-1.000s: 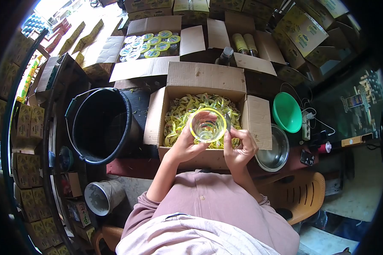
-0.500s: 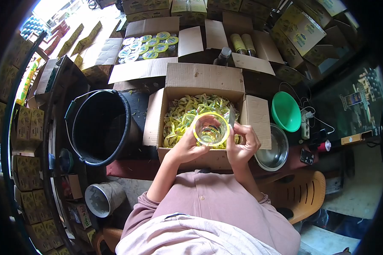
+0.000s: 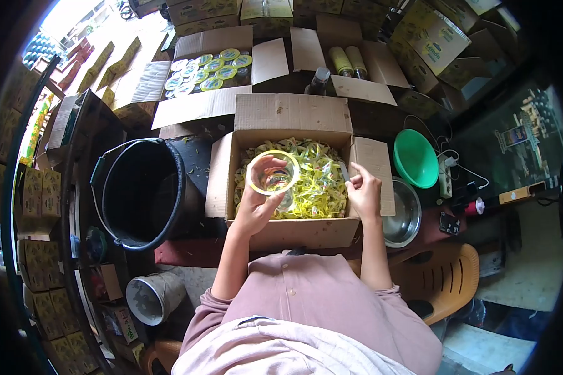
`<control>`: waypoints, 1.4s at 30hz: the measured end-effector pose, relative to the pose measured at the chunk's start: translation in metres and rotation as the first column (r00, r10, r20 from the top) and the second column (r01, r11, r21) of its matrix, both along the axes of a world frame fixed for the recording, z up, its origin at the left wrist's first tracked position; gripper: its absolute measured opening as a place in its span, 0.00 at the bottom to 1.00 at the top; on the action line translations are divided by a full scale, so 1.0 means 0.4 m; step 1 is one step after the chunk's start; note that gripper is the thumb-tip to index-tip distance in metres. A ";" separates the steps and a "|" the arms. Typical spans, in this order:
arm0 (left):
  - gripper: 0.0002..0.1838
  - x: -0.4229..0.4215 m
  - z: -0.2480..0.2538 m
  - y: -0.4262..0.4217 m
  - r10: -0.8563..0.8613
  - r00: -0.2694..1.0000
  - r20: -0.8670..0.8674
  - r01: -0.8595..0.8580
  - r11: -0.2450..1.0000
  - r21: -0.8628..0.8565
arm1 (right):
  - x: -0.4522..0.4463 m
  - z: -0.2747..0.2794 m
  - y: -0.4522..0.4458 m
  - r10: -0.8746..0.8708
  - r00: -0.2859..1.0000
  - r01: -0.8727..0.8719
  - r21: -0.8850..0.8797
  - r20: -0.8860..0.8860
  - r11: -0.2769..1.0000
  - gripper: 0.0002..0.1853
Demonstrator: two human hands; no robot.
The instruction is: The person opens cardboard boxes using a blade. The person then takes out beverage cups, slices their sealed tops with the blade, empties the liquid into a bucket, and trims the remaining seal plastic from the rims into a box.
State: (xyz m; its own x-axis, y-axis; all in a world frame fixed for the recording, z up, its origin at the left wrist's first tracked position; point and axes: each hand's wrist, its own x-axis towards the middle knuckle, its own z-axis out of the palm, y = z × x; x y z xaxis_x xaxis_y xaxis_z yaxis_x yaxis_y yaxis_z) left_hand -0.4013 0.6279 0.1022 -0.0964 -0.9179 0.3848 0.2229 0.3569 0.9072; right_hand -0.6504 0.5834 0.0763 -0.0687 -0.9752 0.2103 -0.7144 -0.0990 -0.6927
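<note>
In my left hand (image 3: 255, 209) is a clear plastic cup (image 3: 293, 164) with a yellow rim, its open mouth tilted up toward me. The cup is over the left half of an open cardboard box (image 3: 288, 234). Crumpled yellow and clear plastic strips (image 3: 316, 181) fill that box. At the box's right side, my right hand (image 3: 364, 190) is closed around a thin grey knife blade (image 3: 344, 171), index finger stretched out. The handle is hidden in the fingers. The blade and the cup are apart.
Left of the box stands a black bucket (image 3: 178, 194). A green bowl (image 3: 415, 159) and a metal bowl (image 3: 401, 215) are to the right. Behind are a carton of yellow-lidded cups (image 3: 213, 65), a bottle (image 3: 319, 81) and a carton with two cylinders (image 3: 341, 60).
My left hand has carried the cup left, away from the blade. My right hand has drawn slightly right, its index finger now extended. The whole view has shifted a little.
</note>
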 end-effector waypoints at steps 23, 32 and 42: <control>0.24 -0.033 -0.008 0.022 0.201 0.914 0.353 -0.193 0.980 -0.056 | -0.138 -0.108 0.087 -0.188 0.961 0.204 0.061 -0.203 0.977 0.26; 0.28 -0.012 -0.014 0.019 0.242 0.876 0.418 -0.239 0.969 -0.060 | -0.015 -0.127 -0.014 0.005 0.896 0.040 0.092 -0.444 0.995 0.23; 0.25 -0.024 -0.011 0.018 0.302 0.853 0.425 -0.305 0.950 -0.062 | 0.020 -0.097 0.026 0.021 0.942 -0.023 -0.001 -0.335 1.000 0.24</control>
State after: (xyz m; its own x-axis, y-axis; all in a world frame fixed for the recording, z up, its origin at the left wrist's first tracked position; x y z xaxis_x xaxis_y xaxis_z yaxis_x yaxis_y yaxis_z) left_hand -0.4111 0.6352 0.0978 0.0350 -0.9308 0.3639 -0.3022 0.3372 0.8916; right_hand -0.6424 0.5937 0.0376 0.0280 -0.9746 0.2220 -0.9024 -0.1202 -0.4137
